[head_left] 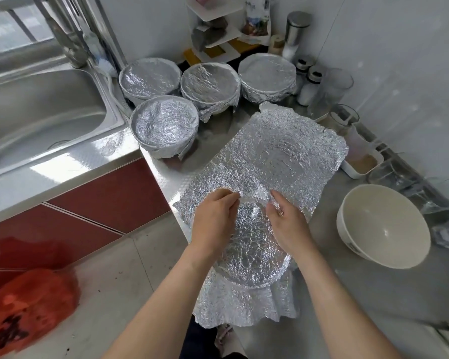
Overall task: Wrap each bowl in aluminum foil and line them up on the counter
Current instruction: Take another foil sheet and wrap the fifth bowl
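The bowl [254, 255] sits at the near edge of the steel surface [360, 294], under a long foil sheet [283, 156] that runs away from it. The left hand [213, 218] and right hand [288, 224] each pinch the sheet in their grip at the bowl's far rim. Four wrapped bowls [209, 84] cluster behind, beside the sink [36, 112]. A bare white bowl [384, 226] stands to the right, and glass jars [344, 117] crowd the wall.

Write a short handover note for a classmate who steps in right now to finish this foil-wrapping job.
Left hand and right hand both pinch the foil at the far rim of the covered bowl near the counter edge.
Done: four wrapped bowls stand at the back, beside the sink.
Left: finish this bowl, wrap the bare bowl on the right, line all six up.
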